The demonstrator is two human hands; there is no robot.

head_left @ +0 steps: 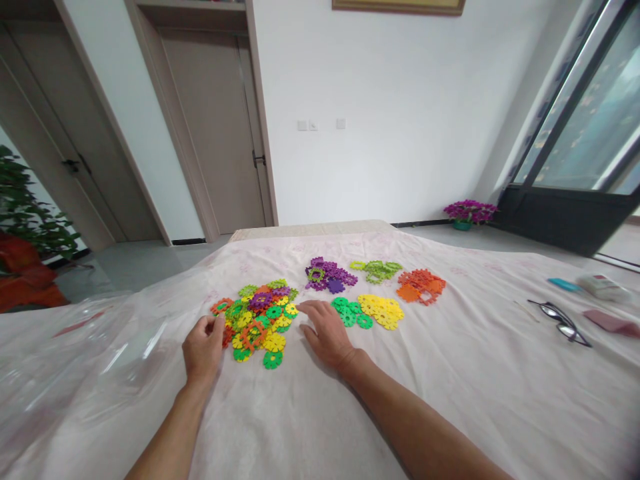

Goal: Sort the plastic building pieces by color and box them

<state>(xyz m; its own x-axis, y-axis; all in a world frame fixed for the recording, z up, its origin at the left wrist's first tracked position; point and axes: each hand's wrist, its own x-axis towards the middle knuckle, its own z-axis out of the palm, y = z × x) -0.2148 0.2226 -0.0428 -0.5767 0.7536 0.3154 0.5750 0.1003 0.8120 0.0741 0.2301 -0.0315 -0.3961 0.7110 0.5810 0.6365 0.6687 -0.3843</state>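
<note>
A mixed heap of flat plastic interlocking discs (260,320) in green, yellow, orange and purple lies on the cloth between my hands. My left hand (203,350) is at the heap's left edge, fingers curled in; what they hold, if anything, is hidden. On the other side, my right hand (325,331) reaches toward the heap with fingers stretched out and thumb apart, holding nothing visible. Single-colour groups lie beyond and right of it: purple pieces (337,277), light green pieces (383,271), orange pieces (423,287), yellow discs (383,311) and green discs (350,312).
Clear plastic packaging (125,353) spreads over the left of the cloth-covered table (280,427). At the right lie eyeglasses (563,323), a pink cloth-like item (610,323), a blue object (564,285) and a white packet (603,288).
</note>
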